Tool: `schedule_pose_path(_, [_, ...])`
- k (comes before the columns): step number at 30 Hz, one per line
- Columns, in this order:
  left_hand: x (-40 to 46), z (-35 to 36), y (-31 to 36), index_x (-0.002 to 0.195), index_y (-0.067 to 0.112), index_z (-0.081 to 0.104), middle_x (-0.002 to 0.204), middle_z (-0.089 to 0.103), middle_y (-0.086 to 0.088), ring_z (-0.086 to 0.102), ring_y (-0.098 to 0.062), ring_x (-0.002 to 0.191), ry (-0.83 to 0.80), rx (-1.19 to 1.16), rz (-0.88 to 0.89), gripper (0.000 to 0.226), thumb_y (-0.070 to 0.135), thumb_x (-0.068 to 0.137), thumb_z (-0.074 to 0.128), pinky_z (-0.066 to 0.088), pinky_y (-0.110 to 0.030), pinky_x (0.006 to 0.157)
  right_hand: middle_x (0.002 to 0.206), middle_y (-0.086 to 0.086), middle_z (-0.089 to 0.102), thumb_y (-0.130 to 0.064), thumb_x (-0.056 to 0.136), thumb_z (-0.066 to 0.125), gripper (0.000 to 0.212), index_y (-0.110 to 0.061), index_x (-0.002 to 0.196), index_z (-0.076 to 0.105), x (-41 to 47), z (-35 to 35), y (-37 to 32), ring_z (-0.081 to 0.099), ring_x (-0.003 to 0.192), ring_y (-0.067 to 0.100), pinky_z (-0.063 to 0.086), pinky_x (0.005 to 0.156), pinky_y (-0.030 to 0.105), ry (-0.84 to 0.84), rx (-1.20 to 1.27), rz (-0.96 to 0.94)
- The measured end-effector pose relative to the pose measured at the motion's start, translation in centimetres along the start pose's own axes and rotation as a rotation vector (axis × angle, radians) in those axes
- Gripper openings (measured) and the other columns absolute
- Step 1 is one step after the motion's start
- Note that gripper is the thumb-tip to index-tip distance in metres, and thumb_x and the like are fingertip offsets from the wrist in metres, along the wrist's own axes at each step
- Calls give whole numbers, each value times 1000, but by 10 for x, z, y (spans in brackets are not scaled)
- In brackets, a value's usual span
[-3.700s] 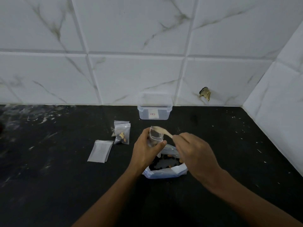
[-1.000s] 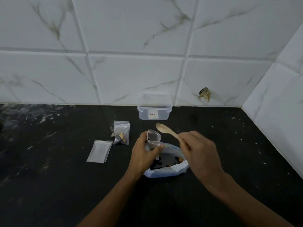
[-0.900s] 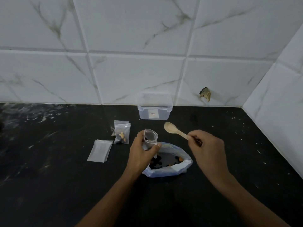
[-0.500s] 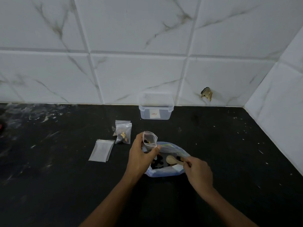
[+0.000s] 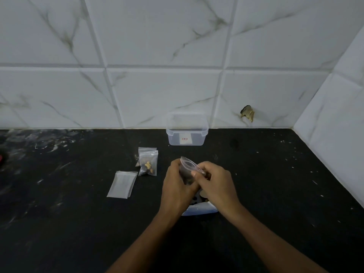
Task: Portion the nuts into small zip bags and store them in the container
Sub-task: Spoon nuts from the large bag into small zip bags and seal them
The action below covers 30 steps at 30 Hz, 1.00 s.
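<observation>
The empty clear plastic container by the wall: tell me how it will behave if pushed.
The empty clear plastic container probably weighs little, so it would likely slide easily on the smooth black counter. Low and broad-based, it seems unlikely to tip.

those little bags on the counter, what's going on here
A person is portioning nuts into small zip bags. Both the left hand and the right hand hold one small zip bag above the big open bag of nuts, apparently pinching its top closed. A couple of filled bags and flat empty bags lie to the left on the black counter. The clear container by the wall looks empty.
</observation>
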<state>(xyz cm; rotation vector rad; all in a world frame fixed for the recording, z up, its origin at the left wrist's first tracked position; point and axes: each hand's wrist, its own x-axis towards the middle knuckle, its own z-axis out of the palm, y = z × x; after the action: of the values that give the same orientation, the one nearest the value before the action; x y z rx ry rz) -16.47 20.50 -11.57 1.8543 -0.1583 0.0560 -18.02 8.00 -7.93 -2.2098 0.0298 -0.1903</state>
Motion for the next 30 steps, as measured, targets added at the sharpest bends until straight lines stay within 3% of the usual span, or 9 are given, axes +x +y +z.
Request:
schedule_pose_path(4, [6, -15, 6, 107, 42, 47, 106, 62, 14, 60, 7, 101, -134, -90, -52, 40, 27, 83, 75, 52, -13, 76, 78, -9, 67, -16, 91, 63, 10, -20, 85, 70, 11, -15, 4, 62, 77, -2, 47, 66, 9, -35, 41, -75])
schedule_pose_path(7, [14, -27, 8, 112, 23, 59, 106, 69, 1, 66, -16, 104, -140, -272, -44, 24, 11, 92, 65, 56, -26, 83, 80, -4, 70, -13, 90, 65, 9, -16, 86, 73, 20, -27, 3, 65, 77, 4, 51, 70, 18, -109, 109, -92])
schedule_pose_path(10, [23, -33, 10, 101, 11, 64, 97, 70, -7, 68, -22, 95, -125, -344, -25, 11, 6, 95, 57, 56, -37, 86, 85, -2, 72, -12, 89, 65, 10, -17, 92, 74, 28, -33, 3, 68, 82, 9, 57, 78, 31, -155, 119, -99])
schedule_pose_path(15, [31, -29, 14, 91, 10, 66, 84, 70, -6, 67, -18, 81, -99, -339, -51, 10, 7, 96, 58, 56, -33, 76, 88, -3, 72, -14, 88, 68, 9, -18, 94, 73, 35, -33, 6, 68, 86, 12, 57, 82, 39, -162, 158, -78])
schedule_pose_path(23, [36, -24, 25, 88, 17, 67, 84, 70, -3, 68, -9, 80, -153, -194, 25, 14, 5, 93, 61, 56, -21, 72, 80, -3, 72, -8, 86, 68, 7, -11, 86, 74, 40, -28, 9, 67, 80, 7, 55, 77, 28, -108, 144, -113])
schedule_pose_path(26, [40, -24, 28, 85, 25, 66, 82, 69, 6, 67, -3, 79, -161, -99, 73, 19, 8, 93, 62, 55, -17, 70, 83, -3, 73, -10, 86, 69, 6, -13, 87, 75, 41, -28, 8, 68, 83, 9, 56, 80, 31, -87, 172, -76])
schedule_pose_path(30, [44, -24, 26, 84, 24, 66, 82, 69, 3, 68, -7, 79, -93, -80, 56, 16, 11, 94, 62, 55, -20, 69, 84, 0, 71, -9, 87, 68, 7, -13, 87, 73, 39, -29, 10, 67, 83, 13, 57, 79, 32, -37, 236, -26])
